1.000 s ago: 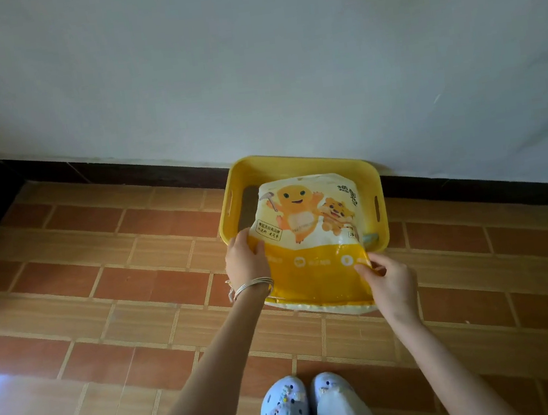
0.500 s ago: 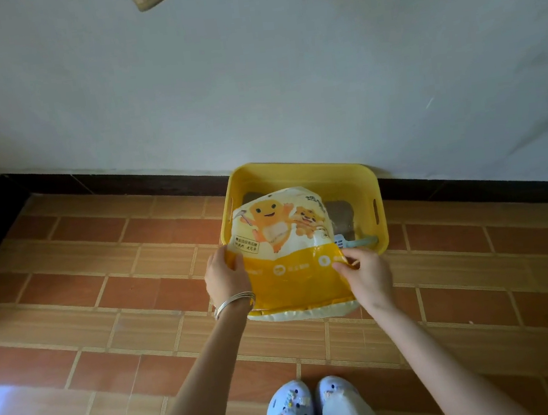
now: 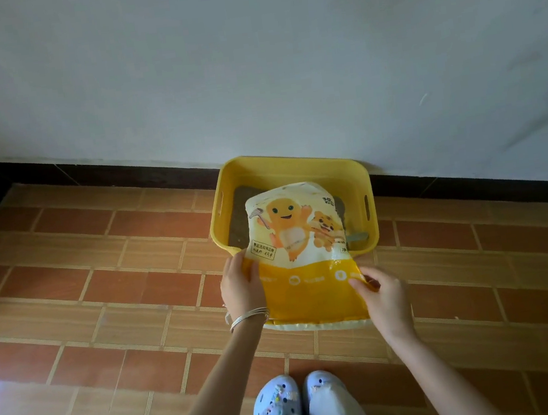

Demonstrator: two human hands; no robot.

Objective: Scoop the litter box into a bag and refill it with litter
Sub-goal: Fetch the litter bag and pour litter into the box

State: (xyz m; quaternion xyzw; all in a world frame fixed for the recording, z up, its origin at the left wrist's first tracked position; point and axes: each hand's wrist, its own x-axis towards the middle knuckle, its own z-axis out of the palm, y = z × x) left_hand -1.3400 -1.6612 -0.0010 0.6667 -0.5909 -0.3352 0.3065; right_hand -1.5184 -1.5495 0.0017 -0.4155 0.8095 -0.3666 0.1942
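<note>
Litter bag, yellow-and-white with cartoon mascots, tipped over yellow litter box.

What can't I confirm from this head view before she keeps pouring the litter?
- Mouth of the litter bag: faces away from the head camera, so any flow is hidden.
- Litter level in the yellow box: mostly covered by the bag.
- Grey scoop: only a tip shows past the bag.
- Left hand, right hand: fingers behind the bag are hidden.
</note>
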